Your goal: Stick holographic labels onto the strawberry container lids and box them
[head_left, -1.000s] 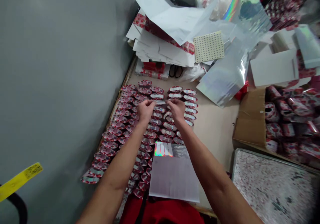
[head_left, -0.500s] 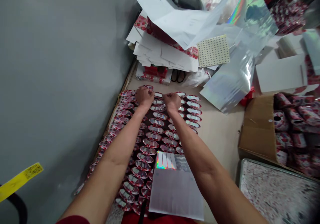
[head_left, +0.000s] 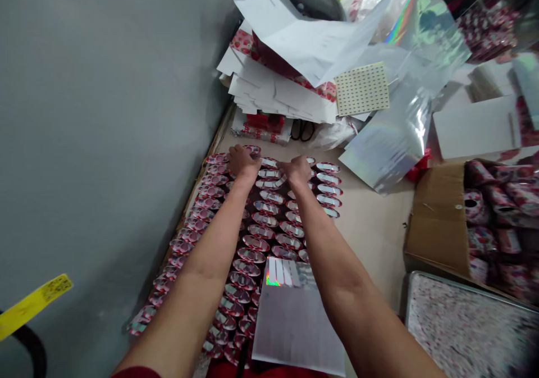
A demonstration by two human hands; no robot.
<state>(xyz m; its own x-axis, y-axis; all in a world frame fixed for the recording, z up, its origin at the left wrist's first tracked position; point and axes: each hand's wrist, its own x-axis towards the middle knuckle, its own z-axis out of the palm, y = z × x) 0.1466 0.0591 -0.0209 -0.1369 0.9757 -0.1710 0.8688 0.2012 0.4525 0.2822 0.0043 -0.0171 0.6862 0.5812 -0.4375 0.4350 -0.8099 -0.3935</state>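
Observation:
Several rows of small red strawberry-print pieces (head_left: 252, 232) with shiny silver middles lie side by side on the beige table (head_left: 370, 221). My left hand (head_left: 243, 163) and my right hand (head_left: 298, 171) reach to the far end of those rows. Both hands are curled, fingers pinched down on a piece between them (head_left: 269, 173); what the fingertips grip is hidden. A white backing sheet (head_left: 295, 322) with holographic strips at its top edge lies near me, between my forearms.
A grey wall (head_left: 105, 114) runs along the left. Behind the rows sit a heap of white paper (head_left: 286, 80), a dotted sticker sheet (head_left: 362, 89), holographic film (head_left: 391, 136) and scissors (head_left: 300, 130). At the right are a cardboard box (head_left: 438, 215) of red rolls and a speckled tray (head_left: 467, 333).
Both hands have moved farther away from me, from the middle of the rows to their far end, and stay pinched close together.

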